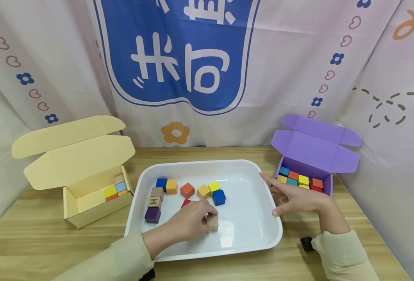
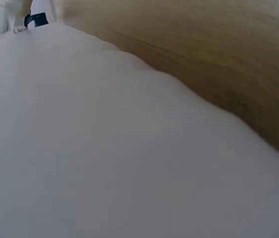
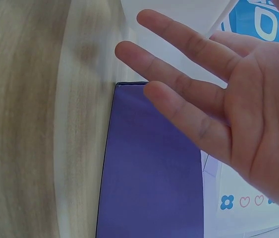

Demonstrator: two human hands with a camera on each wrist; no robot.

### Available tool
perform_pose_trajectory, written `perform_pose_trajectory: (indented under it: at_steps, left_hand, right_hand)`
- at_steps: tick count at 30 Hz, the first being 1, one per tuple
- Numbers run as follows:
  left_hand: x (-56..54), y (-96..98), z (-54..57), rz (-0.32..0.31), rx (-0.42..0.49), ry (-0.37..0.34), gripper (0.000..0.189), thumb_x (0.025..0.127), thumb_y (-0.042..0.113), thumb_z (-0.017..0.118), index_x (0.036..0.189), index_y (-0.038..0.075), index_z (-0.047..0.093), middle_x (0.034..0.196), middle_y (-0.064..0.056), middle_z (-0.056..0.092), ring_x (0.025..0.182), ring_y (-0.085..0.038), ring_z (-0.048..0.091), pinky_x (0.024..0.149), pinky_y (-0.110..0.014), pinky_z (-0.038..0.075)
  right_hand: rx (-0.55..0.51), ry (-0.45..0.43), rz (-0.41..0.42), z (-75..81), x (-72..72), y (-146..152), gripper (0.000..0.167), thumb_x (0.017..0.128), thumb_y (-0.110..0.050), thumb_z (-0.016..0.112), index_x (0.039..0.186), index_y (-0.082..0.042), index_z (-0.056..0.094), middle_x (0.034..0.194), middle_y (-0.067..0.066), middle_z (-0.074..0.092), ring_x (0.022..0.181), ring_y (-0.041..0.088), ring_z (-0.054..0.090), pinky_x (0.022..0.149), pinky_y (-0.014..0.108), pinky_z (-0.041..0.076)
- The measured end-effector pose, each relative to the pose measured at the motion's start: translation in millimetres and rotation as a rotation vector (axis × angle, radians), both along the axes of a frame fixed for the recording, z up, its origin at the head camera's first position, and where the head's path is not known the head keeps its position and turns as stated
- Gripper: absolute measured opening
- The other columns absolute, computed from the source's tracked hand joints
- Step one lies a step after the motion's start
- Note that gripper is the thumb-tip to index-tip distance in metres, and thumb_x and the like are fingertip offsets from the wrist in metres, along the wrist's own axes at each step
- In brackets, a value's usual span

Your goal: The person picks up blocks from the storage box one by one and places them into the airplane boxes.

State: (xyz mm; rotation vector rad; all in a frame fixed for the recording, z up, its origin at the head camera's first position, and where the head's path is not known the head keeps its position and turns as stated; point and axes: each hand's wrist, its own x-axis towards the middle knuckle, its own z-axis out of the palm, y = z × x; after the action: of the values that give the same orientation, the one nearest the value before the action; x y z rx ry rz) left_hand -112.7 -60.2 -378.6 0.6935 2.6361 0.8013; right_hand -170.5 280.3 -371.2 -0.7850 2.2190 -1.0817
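Note:
My left hand [image 1: 189, 221] pinches a plain wooden block [image 1: 213, 223] low over the white tray [image 1: 242, 242]; whether the block touches the tray floor I cannot tell. A red block [image 1: 186, 202] is partly hidden behind that hand. Several coloured blocks lie farther back, among them an orange-red one [image 1: 187, 190] and a blue one [image 1: 219, 197]. Along the tray's left side runs a corner-shaped row with a purple block [image 1: 152, 215] at its front end. At the tray's right rim is my right hand [image 1: 300, 198], fingers extended in the right wrist view and holding nothing.
A yellow open box [image 1: 101, 210] with several blocks stands left of the tray. Behind the right hand stands a purple open box [image 1: 328, 186], also holding blocks. Wooden tabletop [image 1: 98, 249] surrounds the tray. A pale surface [image 2: 104, 148] fills most of the left wrist view.

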Motion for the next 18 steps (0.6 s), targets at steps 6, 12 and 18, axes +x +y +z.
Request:
perform_pose_trajectory:
  at_steps: [6,12,18]
  left_hand:
    - [-0.1,-0.7,0.6,-0.016,0.007,-0.004,0.03,0.085,0.009,0.077,0.114,0.006,0.073,0.096,0.0,0.066,0.081,-0.012,0.055,0.072,-0.018,0.05]
    - [-1.9,-6.7,5.9,-0.052,0.051,0.002,0.029,0.084,0.005,0.075,0.113,0.004,0.073,0.099,-0.002,0.069,0.081,-0.012,0.058,0.072,-0.018,0.051]
    - [-4.8,-15.5,19.9,-0.058,0.091,0.004,0.032,0.084,0.001,0.074,0.115,0.004,0.072,0.106,-0.003,0.071,0.085,-0.013,0.062,0.076,-0.021,0.053]
  right_hand:
    - [-0.006,-0.005,0.005,-0.9,-0.1,0,0.109,0.086,-0.022,0.077,0.161,-0.012,-0.001,0.144,0.025,0.047,0.12,0.037,0.056,0.088,0.03,0.049]
    - [0.0,0.0,0.0,-0.6,0.4,0,0.109,0.086,-0.022,0.078,0.16,-0.011,-0.001,0.143,0.025,0.048,0.119,0.036,0.056,0.089,0.033,0.049]
    - [-0.003,-0.007,-0.002,0.2,0.6,0,0.109,0.086,-0.022,0.077,0.161,-0.012,-0.002,0.144,0.025,0.046,0.121,0.038,0.055,0.088,0.032,0.048]
